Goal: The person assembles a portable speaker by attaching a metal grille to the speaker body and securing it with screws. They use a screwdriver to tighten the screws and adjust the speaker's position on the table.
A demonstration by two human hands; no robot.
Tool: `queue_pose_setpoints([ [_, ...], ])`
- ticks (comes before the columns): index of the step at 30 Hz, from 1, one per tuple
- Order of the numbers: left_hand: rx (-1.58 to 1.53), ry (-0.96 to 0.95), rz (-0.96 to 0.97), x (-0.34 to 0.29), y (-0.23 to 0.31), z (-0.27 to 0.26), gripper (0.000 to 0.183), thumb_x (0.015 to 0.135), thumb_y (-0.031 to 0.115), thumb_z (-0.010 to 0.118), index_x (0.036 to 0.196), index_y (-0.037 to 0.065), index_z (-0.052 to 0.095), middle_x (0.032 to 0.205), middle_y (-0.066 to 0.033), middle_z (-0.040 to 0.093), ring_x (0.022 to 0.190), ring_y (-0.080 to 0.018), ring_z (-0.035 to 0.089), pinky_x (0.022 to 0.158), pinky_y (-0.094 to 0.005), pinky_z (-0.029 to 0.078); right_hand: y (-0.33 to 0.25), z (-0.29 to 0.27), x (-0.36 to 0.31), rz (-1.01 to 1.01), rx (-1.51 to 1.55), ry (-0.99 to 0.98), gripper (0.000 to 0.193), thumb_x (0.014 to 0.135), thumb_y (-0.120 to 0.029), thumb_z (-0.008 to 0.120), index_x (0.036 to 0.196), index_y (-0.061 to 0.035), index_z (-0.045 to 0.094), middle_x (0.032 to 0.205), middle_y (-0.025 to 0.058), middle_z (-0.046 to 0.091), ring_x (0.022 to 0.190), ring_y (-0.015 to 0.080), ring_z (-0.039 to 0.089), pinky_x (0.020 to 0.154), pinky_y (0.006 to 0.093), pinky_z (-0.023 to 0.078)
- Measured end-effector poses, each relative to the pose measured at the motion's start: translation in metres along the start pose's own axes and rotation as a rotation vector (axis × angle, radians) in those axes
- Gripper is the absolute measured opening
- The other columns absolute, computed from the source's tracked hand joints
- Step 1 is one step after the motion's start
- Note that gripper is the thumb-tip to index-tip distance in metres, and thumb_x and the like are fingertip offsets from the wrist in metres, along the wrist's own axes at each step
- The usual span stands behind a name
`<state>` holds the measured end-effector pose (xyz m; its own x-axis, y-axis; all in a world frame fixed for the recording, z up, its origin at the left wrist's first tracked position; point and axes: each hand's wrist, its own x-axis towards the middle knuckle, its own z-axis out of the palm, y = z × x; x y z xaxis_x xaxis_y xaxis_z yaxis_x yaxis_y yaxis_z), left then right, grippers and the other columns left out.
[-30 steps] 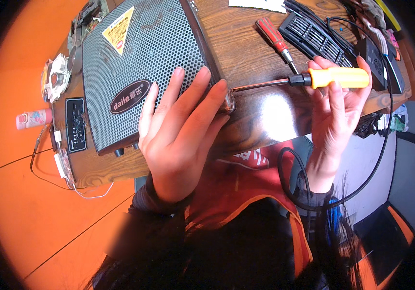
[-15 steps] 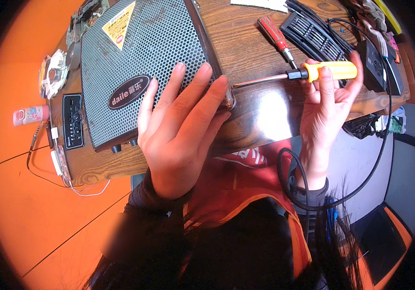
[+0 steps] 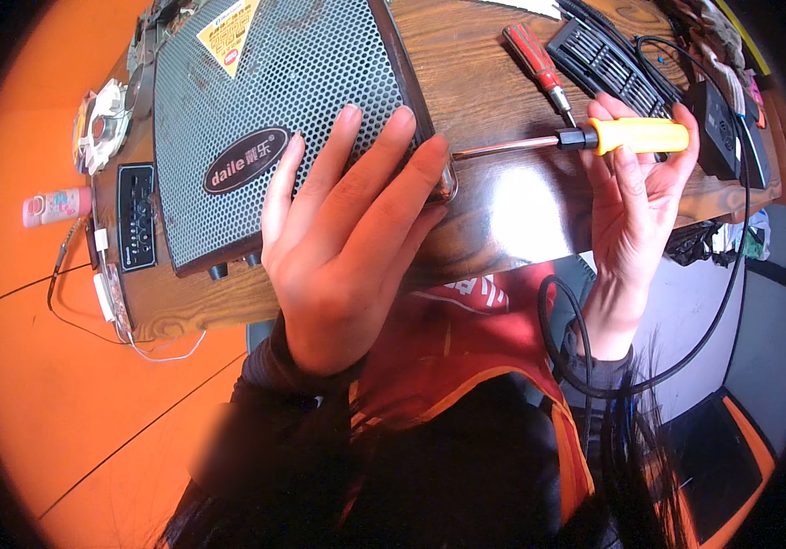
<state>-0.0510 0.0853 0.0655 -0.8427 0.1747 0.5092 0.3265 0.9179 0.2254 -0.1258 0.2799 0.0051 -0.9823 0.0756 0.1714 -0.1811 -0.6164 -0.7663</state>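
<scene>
A speaker box (image 3: 320, 82) with a perforated metal grille lies on the wooden table, its grille facing up. Fingers spread, my left hand (image 3: 347, 247) rests on the grille at the near right corner. Part of its thumb is hidden below the box edge. A yellow-handled screwdriver (image 3: 642, 135) is held nearly level in my right hand (image 3: 631, 201), the fingers round its handle. Its shaft points left, with the tip at the box's right side by the metal corner piece (image 3: 451, 183); how far the tip goes in, I cannot tell.
A red-handled screwdriver (image 3: 538, 64) and a black case of driver bits (image 3: 608, 66) lie at the far right. Beside them stands a black box (image 3: 718, 133). A black cable (image 3: 739, 238) loops past my right wrist. Left lie a control panel (image 3: 137, 220) and a pink bottle (image 3: 56, 207).
The whole view has shifted slightly, so the box, tools and right hand sit a little further right. The screwdriver tip stays at the box's side; my right fingers have moved slightly round the handle.
</scene>
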Motion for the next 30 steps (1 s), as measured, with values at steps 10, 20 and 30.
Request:
queue_pose_setpoints([
  [10, 0.027, -0.003, 0.021, 0.0, -0.001, 0.001, 0.043, 0.069, 0.005, 0.071, 0.111, 0.007, 0.062, 0.116, -0.0111, 0.06, 0.114, -0.0308, 0.053, 0.097, -0.0467, 0.035, -0.01, 0.002, 0.004, -0.011, -0.014, -0.083, 0.063, 0.085, 0.0, 0.058, 0.134, -0.0189, 0.023, 0.117, 0.0256, 0.052, 0.101, 0.0288, 0.059, 0.082, 0.0331, 0.052],
  [20, 0.027, 0.009, 0.032, 0.0, -0.002, 0.002, 0.044, 0.068, 0.006, 0.072, 0.11, 0.007, 0.062, 0.115, -0.0113, 0.061, 0.113, -0.0308, 0.053, 0.097, -0.0461, 0.035, -0.014, -0.003, 0.009, -0.042, -0.028, -0.166, 0.058, 0.086, 0.002, 0.054, 0.132, -0.0178, 0.024, 0.113, 0.0264, 0.053, 0.103, 0.0317, 0.058, 0.083, 0.0379, 0.052],
  [30, 0.03, 0.024, 0.023, 0.0, 0.0, 0.002, 0.043, 0.067, 0.006, 0.072, 0.109, 0.006, 0.062, 0.114, -0.0118, 0.061, 0.113, -0.031, 0.053, 0.097, -0.046, 0.035, -0.014, -0.001, 0.006, -0.09, -0.082, -0.198, 0.049, 0.088, -0.004, 0.053, 0.13, -0.0169, 0.03, 0.122, 0.0267, 0.048, 0.106, 0.031, 0.056, 0.084, 0.037, 0.052],
])
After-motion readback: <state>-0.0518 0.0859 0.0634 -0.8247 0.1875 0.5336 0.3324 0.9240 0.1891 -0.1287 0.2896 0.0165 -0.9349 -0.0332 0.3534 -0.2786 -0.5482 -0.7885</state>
